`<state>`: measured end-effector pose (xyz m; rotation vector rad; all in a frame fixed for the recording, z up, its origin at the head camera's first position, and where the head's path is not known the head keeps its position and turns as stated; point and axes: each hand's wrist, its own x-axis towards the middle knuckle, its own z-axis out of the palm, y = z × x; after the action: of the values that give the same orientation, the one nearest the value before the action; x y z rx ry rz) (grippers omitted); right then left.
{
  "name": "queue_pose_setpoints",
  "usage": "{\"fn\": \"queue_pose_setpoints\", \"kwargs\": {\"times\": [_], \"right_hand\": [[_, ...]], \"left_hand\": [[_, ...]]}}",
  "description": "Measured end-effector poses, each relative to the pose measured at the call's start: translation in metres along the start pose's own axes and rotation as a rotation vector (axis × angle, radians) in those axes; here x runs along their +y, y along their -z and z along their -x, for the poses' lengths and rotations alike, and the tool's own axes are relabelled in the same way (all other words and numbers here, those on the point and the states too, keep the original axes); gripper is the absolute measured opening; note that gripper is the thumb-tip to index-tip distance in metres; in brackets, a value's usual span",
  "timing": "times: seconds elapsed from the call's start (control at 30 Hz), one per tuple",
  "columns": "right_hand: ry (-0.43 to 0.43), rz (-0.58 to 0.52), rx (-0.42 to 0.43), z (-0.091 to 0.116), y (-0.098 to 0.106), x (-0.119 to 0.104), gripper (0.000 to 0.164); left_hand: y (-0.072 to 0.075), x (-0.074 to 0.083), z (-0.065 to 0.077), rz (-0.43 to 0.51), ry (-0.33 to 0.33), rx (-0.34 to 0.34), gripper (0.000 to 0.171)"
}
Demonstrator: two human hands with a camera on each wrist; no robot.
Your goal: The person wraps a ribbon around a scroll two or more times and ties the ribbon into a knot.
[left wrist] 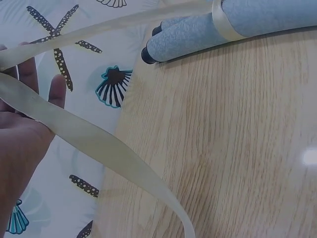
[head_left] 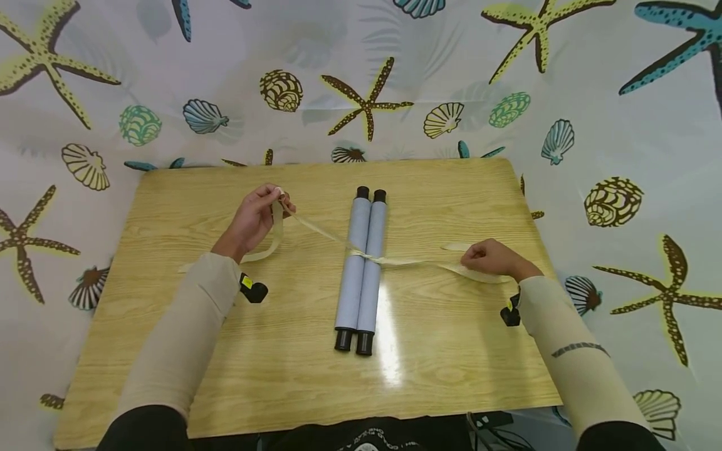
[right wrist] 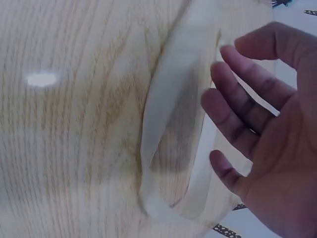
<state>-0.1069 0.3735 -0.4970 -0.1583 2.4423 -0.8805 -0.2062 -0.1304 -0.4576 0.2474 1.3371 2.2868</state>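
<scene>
Two pale blue-grey rolls (head_left: 361,282) with black ends lie side by side on the wooden table. A cream ribbon (head_left: 406,262) wraps their middle and crosses itself on top. My left hand (head_left: 261,213) is raised left of the rolls and pinches one ribbon length, which runs taut down to the crossing; its tail (left wrist: 104,144) hangs past the palm toward the table. My right hand (head_left: 493,258), right of the rolls, hovers over the other length with fingers loosely bent. In the right wrist view this ribbon end (right wrist: 163,104) loops on the table behind the fingertips (right wrist: 218,99).
The wooden table (head_left: 282,376) has its far edge against a hanging cloth (head_left: 316,37) printed with starfish and shells. Dark cables (head_left: 502,432) show beyond the near edge at the right. A bright reflection lies on the tabletop beside the rolls.
</scene>
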Motion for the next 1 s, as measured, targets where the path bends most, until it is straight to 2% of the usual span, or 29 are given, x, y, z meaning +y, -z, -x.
{"fn": "queue_pose_setpoints", "kwargs": {"times": [0.1,0.3,0.43,0.57,0.77,1.0], "right_hand": [[-0.027,0.025,0.054,-0.007,-0.004,0.000,0.029],[-0.136,0.204,0.125,-0.027,-0.016,0.008,0.042],[-0.163,0.294,0.146,-0.031,-0.020,0.010,0.031],[-0.167,0.337,0.156,-0.033,-0.019,0.004,0.023],[-0.131,0.326,0.227,-0.047,-0.004,-0.022,0.026],[-0.042,0.200,0.344,-0.081,0.015,-0.084,0.026]], "left_hand": [[0.000,-0.001,0.002,-0.011,0.014,0.012,0.018],[-0.002,-0.001,0.001,-0.077,0.026,0.011,0.019],[-0.003,0.001,-0.001,-0.114,0.023,0.007,0.021],[-0.003,0.004,-0.001,-0.141,0.028,0.009,0.020],[-0.005,0.006,-0.001,-0.185,0.036,0.002,0.019],[-0.006,0.008,-0.001,-0.230,0.043,0.000,0.020]]}}
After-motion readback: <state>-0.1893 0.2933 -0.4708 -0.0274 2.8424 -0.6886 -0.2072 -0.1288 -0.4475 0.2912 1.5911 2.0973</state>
